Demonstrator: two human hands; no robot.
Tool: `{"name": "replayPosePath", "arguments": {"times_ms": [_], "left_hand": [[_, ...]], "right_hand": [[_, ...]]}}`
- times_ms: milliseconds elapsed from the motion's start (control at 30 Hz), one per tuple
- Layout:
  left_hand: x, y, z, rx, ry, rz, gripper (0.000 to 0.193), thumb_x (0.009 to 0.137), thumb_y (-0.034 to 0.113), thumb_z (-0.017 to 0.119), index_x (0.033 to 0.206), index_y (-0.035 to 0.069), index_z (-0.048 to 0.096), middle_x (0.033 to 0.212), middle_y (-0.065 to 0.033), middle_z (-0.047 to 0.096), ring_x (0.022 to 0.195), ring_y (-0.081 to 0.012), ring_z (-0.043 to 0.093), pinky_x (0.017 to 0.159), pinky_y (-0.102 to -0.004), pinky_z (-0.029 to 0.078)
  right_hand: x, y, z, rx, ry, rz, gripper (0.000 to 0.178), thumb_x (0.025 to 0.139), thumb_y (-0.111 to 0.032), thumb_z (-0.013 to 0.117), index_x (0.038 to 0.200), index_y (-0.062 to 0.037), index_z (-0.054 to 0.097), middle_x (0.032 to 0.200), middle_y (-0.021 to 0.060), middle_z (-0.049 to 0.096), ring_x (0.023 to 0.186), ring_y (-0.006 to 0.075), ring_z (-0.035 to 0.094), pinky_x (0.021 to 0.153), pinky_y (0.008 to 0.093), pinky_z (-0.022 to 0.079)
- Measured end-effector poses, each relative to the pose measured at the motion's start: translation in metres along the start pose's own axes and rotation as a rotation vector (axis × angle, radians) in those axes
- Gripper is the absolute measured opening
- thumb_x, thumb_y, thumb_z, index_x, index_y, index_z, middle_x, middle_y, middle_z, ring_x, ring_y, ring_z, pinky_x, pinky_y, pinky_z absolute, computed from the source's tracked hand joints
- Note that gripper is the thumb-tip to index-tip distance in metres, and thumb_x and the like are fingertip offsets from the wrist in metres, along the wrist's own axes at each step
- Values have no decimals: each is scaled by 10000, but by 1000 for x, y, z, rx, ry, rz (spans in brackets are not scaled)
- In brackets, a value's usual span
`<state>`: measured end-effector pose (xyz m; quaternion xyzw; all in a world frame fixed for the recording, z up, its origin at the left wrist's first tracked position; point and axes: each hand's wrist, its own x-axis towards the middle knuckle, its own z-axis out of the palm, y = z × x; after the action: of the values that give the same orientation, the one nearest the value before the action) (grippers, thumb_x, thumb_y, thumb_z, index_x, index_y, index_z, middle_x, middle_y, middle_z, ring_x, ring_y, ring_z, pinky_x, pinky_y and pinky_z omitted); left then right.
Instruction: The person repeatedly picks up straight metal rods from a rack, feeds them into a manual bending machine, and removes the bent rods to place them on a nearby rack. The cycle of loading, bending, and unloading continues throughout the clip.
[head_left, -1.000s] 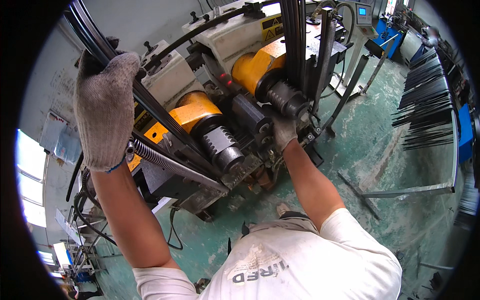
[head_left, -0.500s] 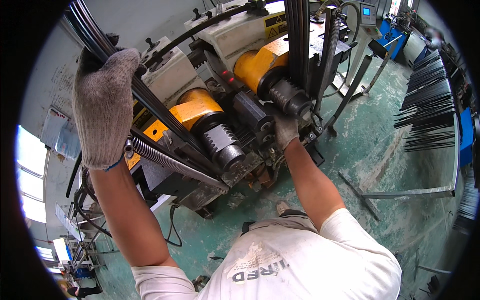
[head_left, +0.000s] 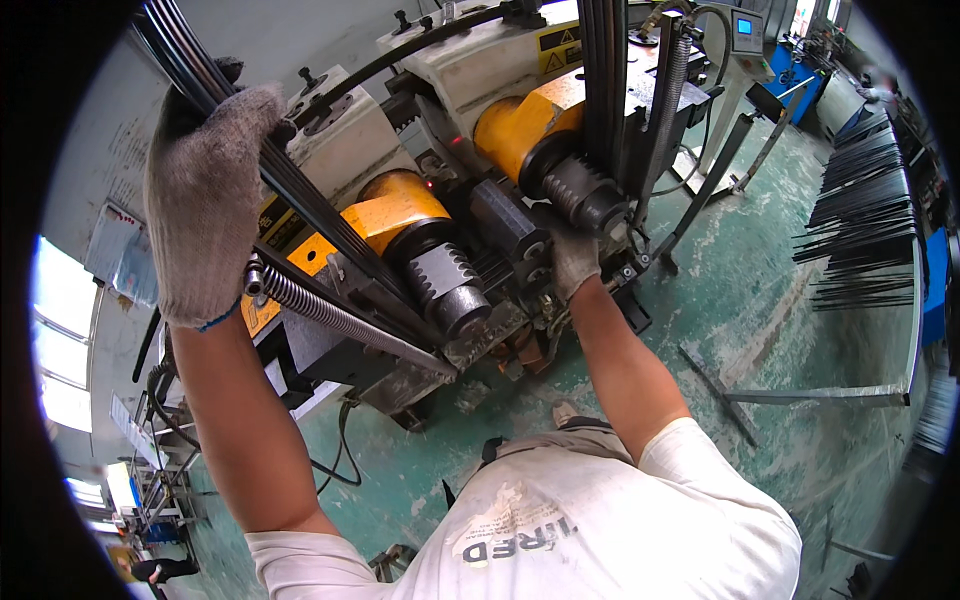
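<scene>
My left hand (head_left: 208, 200), in a grey knitted glove, is raised at the upper left. It is closed round a slanting bundle of thin dark metal rods (head_left: 310, 205), whose lower ends run down into the machine. My right hand (head_left: 573, 258), also gloved, reaches in beside a dark faceted metal block (head_left: 507, 222); its fingers are hidden there. On either side of the block sit two toothed metal cylinders, the left one (head_left: 442, 275) and the right one (head_left: 580, 190), each under a yellow housing (head_left: 395, 205).
A second upright rod bundle (head_left: 602, 90) stands at the machine's right part. A coil spring (head_left: 310, 305) slopes beneath my left hand. On the right, a metal rack (head_left: 830, 396) carries many dark rods (head_left: 865, 215). A control box (head_left: 745, 35) stands behind.
My left hand stays on the rods while its forearm shifts slightly left. My right hand keeps its place by the block. The red light spots on the machine look different.
</scene>
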<state>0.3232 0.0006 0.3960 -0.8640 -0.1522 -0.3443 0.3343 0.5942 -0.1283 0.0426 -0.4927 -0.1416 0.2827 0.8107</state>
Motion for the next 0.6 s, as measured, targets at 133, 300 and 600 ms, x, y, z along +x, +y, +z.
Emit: {"name": "replayPosePath", "arguments": {"times_ms": [133,300,600], "left_hand": [[-5,-18,2,-77,14,-50,279,1014,38,747,1272,127,802,1185,-115,837,1060,-211,832,821,-329,707],[-7,-15,-16,80,-40,-58,315,1033,78,733,1327,168,800,1214,-59,845,1055,-205,835,869,-358,697],[-32,-44,-26,40,-193,121,366,998,-4,726,1319,156,797,1182,-89,846,934,-235,846,831,-356,700]], "right_hand": [[10,16,-5,-30,-19,-70,296,982,-165,781,1242,-29,752,1125,68,749,1002,203,700,882,382,557],[29,45,-40,-804,-117,-434,274,1009,-151,760,1255,-29,762,1182,72,775,1044,213,716,939,392,548],[9,44,-24,-123,-11,72,265,1043,-151,734,1256,0,782,1183,82,800,1081,181,718,968,385,542]]}}
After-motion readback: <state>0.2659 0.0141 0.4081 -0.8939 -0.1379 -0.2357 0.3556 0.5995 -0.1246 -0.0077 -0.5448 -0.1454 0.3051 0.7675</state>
